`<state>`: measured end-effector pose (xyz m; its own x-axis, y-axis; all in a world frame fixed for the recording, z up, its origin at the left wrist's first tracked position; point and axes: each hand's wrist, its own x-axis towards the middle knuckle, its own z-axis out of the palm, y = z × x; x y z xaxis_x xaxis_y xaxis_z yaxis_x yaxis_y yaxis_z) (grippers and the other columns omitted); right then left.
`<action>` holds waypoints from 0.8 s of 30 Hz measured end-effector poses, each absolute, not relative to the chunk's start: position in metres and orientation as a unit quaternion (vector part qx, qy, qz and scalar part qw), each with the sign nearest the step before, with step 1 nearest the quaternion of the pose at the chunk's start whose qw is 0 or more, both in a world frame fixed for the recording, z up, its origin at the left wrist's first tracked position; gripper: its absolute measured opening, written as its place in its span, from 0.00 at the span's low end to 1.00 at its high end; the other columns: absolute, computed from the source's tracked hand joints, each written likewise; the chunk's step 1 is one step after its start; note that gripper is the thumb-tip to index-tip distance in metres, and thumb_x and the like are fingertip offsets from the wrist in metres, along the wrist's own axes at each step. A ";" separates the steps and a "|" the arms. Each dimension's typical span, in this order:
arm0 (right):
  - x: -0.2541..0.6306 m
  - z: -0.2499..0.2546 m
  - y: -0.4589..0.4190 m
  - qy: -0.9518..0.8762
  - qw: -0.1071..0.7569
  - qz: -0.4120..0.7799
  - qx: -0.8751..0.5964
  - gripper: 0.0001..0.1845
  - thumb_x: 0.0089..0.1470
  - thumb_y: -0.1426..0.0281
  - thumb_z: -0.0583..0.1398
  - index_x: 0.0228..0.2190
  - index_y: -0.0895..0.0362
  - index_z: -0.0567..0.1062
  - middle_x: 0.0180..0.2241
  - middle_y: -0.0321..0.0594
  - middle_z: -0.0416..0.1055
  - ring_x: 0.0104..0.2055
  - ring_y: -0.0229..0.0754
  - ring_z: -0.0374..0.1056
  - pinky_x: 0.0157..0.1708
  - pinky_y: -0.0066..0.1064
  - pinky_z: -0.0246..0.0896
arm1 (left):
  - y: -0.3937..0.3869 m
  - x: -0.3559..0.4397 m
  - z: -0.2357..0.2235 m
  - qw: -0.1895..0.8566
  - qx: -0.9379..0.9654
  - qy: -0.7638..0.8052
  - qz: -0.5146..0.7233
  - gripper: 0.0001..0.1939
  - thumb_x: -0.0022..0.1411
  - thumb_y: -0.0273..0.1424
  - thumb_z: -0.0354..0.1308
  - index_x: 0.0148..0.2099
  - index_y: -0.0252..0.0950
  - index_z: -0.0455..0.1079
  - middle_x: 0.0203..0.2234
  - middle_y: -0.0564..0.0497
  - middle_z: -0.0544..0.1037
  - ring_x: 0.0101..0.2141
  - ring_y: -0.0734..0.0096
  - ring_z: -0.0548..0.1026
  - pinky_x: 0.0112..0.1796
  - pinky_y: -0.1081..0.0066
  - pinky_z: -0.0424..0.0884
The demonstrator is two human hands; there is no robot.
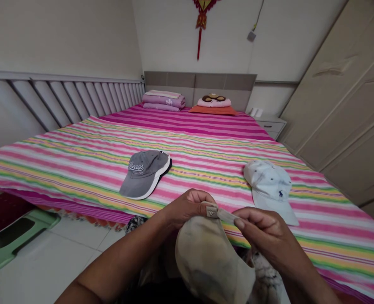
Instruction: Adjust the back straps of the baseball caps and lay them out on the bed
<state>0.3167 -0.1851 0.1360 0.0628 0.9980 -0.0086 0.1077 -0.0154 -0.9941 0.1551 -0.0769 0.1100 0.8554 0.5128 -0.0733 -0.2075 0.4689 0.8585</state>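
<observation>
A beige baseball cap [210, 257] is held over my lap at the bed's near edge, its back opening towards the bed. My left hand [189, 209] pinches the cap's back strap [226, 216] beside a small buckle or tab [211, 211] with a logo. On the other side, my right hand [263, 230] grips the strap between thumb and fingers. Beyond my hands, a grey cap [145, 171] with white lettering and a white-edged brim lies on the bed at left. At right lies a pale blue cap [271, 185] with a small dark emblem.
The bed [88, 156] has a striped pink, yellow and green cover. Folded purple bedding [163, 101] and a pink and orange pile [214, 107] rest by the headboard [174, 82]. A green stool [18, 236] stands at lower left; a nightstand [271, 124] is at far right.
</observation>
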 end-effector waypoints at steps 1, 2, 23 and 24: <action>0.317 0.136 -0.185 -0.517 0.484 0.450 -0.543 0.12 0.42 0.61 0.62 0.24 0.59 0.77 0.16 0.34 0.65 0.15 0.31 0.56 0.13 0.23 0.53 | -0.077 0.155 0.110 0.842 0.470 0.160 0.213 0.12 0.41 0.32 0.66 0.26 0.29 0.70 0.16 0.54 0.70 0.15 0.84 0.64 0.17 0.81 0.57; 0.317 0.136 -0.184 -0.524 0.482 0.447 -0.542 0.12 0.42 0.61 0.62 0.24 0.59 0.77 0.16 0.34 0.65 0.15 0.31 0.55 0.13 0.23 0.53 | -0.078 0.155 0.111 0.841 0.471 0.159 0.213 0.12 0.41 0.32 0.66 0.26 0.29 0.70 0.15 0.54 0.69 0.15 0.84 0.64 0.17 0.81 0.57; 0.318 0.148 -0.176 -0.626 0.399 0.353 -0.569 0.15 0.48 0.62 0.58 0.19 0.59 0.72 0.15 0.31 0.56 0.17 0.31 0.50 0.15 0.24 0.51 | -0.084 0.154 0.116 0.799 0.541 0.178 0.193 0.12 0.48 0.35 0.61 0.29 0.29 0.70 0.18 0.55 0.69 0.18 0.84 0.63 0.21 0.80 0.57; 0.318 0.148 -0.176 -0.621 0.401 0.363 -0.567 0.14 0.48 0.62 0.58 0.19 0.59 0.72 0.15 0.31 0.56 0.16 0.31 0.51 0.15 0.24 0.52 | -0.084 0.154 0.117 0.797 0.545 0.177 0.194 0.12 0.49 0.36 0.61 0.29 0.29 0.70 0.18 0.55 0.68 0.18 0.84 0.63 0.21 0.80 0.57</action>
